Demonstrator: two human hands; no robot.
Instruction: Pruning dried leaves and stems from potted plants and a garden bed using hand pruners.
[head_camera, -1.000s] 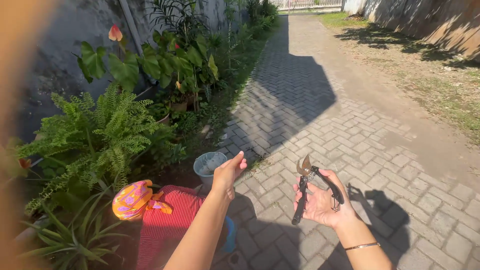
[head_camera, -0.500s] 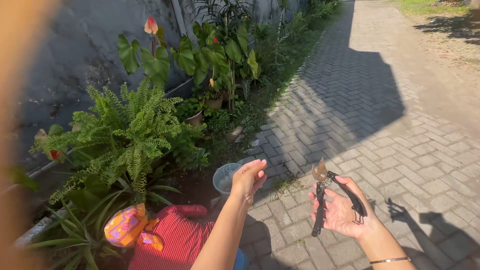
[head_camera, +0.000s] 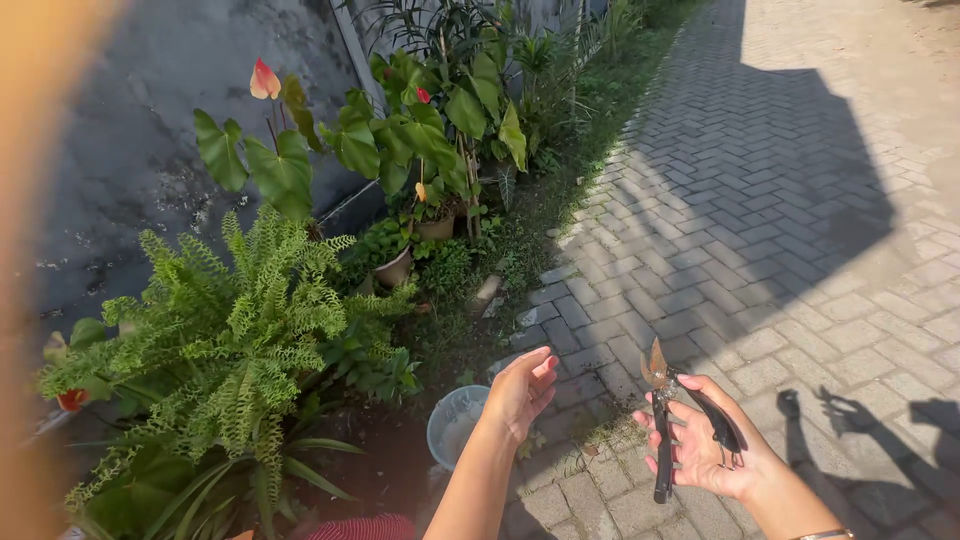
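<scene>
Change: the view has swung left and down over the last second; the fern now fills the lower left, the red-striped cloth has nearly slid out at the bottom edge, and both hands sit lower in the picture.
Meaning: the person seems to be turning toward the planted border with the cutter ready, though nothing is cut yet.
Fern (head_camera: 240, 340): bushy, in sun, against the grey wall (head_camera: 130, 150).
Broad-leaved plant (head_camera: 400, 130): behind it, with pink and red blooms.
Grey pot (head_camera: 455, 425): on the ground just left of the left hand, apart from it.
Left hand (head_camera: 520, 390): grip loose and wide, holding nothing.
Right hand (head_camera: 705, 440): palm up, grip closed around the pruning shears (head_camera: 662, 420); blades point up, probably shut.
Ground: herringbone brick paving (head_camera: 760, 200), half shaded, an open outdoor lane.
</scene>
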